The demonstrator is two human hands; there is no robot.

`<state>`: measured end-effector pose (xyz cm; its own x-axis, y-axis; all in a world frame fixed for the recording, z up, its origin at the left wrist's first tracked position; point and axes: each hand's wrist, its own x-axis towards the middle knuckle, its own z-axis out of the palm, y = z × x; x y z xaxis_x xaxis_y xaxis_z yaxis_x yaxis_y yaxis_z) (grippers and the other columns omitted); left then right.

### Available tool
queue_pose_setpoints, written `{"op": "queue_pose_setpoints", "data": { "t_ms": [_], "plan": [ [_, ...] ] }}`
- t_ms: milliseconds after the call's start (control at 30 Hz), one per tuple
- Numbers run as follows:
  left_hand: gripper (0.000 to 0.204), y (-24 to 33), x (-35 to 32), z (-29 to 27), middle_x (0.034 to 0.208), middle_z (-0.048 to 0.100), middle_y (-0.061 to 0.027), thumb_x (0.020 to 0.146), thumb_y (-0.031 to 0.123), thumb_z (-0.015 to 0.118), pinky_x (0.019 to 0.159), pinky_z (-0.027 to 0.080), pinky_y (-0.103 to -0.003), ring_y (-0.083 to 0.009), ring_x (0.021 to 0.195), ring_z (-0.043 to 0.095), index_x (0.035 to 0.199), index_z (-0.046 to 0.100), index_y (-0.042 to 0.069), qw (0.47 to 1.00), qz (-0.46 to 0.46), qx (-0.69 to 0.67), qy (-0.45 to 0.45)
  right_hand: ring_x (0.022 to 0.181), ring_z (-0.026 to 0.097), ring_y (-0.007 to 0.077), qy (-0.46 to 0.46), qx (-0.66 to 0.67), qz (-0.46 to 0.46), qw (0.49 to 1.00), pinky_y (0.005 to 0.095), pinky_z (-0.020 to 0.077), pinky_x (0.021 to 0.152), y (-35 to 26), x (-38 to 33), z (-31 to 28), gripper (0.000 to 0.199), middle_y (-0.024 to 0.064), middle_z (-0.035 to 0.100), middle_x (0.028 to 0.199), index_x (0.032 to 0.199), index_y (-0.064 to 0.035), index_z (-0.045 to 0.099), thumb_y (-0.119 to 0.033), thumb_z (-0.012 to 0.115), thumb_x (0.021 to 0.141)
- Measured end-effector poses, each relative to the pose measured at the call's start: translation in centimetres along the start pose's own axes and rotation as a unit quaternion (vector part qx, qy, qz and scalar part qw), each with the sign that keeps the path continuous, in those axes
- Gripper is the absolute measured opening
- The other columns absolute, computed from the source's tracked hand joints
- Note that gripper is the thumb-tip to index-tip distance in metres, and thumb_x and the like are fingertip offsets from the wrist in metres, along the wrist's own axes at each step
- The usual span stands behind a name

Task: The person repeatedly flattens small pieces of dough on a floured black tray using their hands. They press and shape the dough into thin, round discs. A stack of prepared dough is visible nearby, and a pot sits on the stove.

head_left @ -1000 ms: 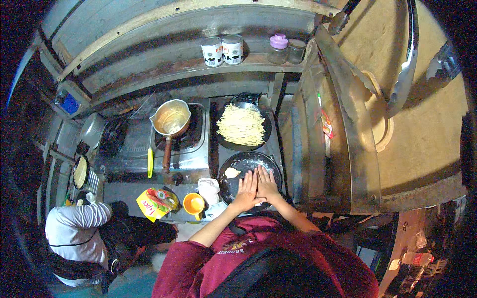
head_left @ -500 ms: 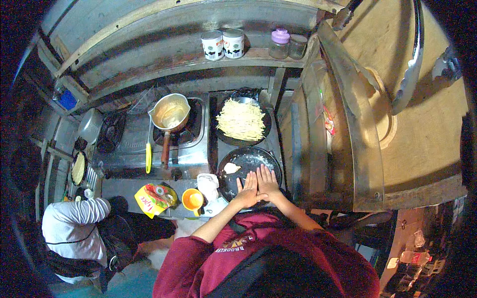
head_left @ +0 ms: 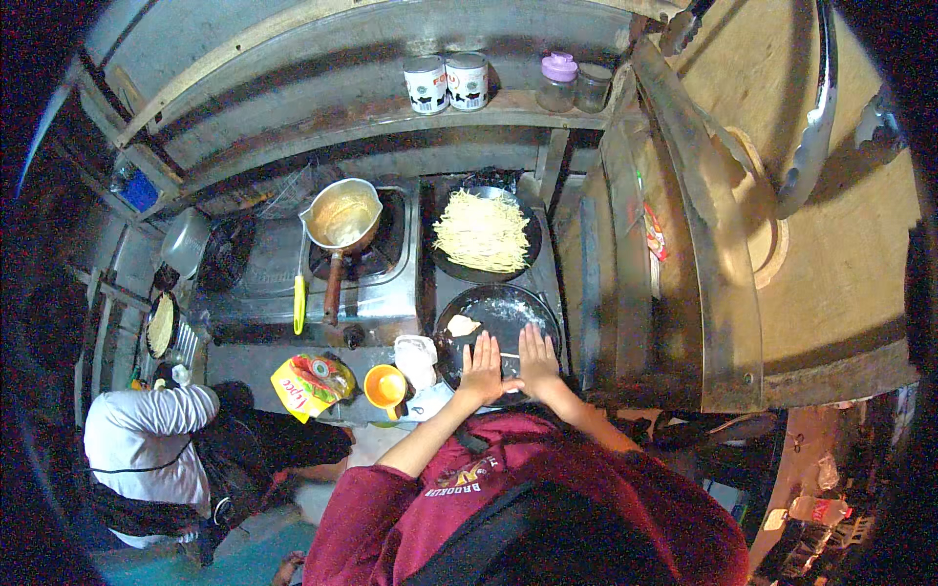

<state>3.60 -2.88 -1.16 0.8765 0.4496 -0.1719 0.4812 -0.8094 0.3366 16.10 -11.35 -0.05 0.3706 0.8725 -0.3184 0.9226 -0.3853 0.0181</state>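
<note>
A dark round tray [head_left: 497, 305] dusted with white flour lies in front of me. My left hand [head_left: 482, 371] rests flat over its near part, fingers stretched out. Beside it my right hand [head_left: 539, 369] lies flat too, palm down, with the thumbs close together. A thin pale strand of dough [head_left: 510, 355] shows between the two hands; its ends are hidden under them. Near the tray's left side sits a small lump of dough [head_left: 462, 325]. Just beyond, a second dark tray [head_left: 532, 256] carries a heap of pale thin dough sticks [head_left: 481, 232].
Left of the trays stand a white bag [head_left: 416, 361], an orange cup [head_left: 385, 387] and a yellow packet [head_left: 311, 384]. A saucepan [head_left: 342, 217] sits on the gas stove [head_left: 254, 314]. Cans [head_left: 426, 85] and jars [head_left: 557, 84] line the shelf. A person in white [head_left: 147, 444] sits at the left.
My hands have drawn apart sideways from nearly touching, so a thin dough strand now shows between them. The whole view has shifted slightly.
</note>
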Motion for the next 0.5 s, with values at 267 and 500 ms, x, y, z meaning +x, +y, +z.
{"op": "queue_pose_setpoints", "data": {
  "t_ms": [267, 500],
  "plan": [
    [0.109, 0.1, 0.0, -0.1, 0.143, 0.009, -0.0242, 0.069, 0.074, 0.039, 0.106, 0.009, -0.048, -0.0342, 0.134, 0.009, 0.137, 0.011, -0.006, 0.997, -0.008, -0.004, 0.071, 0.132, 0.016, 0.0356, 0.156, 0.097, -0.04, 0.982, 0.0457, 0.0137, 0.107, 1.3, 0.6, -2.3, 0.107, 0.0261, 0.014, 0.141, 0.133, 0.0101, 0.019, -0.065, 0.055, 0.064],
    [0.051, 0.3, -0.1, -2.6, 0.122, 0.04, -0.0205, 0.074, 0.026, 0.064, 0.097, 0.031, -0.042, -0.0344, 0.113, 0.039, 0.115, 0.048, -0.001, 0.986, 0.011, -0.053, 0.161, 0.113, 0.043, 0.027, 0.223, 0.16, -0.056, 0.96, 0.0421, 0.0309, 0.098, 0.6, -1.9, -1.2, 0.045, 0.0122, 0.047, 0.122, 0.117, -0.0045, 0.049, -0.021, 0.057, 0.076]
  ]
}}
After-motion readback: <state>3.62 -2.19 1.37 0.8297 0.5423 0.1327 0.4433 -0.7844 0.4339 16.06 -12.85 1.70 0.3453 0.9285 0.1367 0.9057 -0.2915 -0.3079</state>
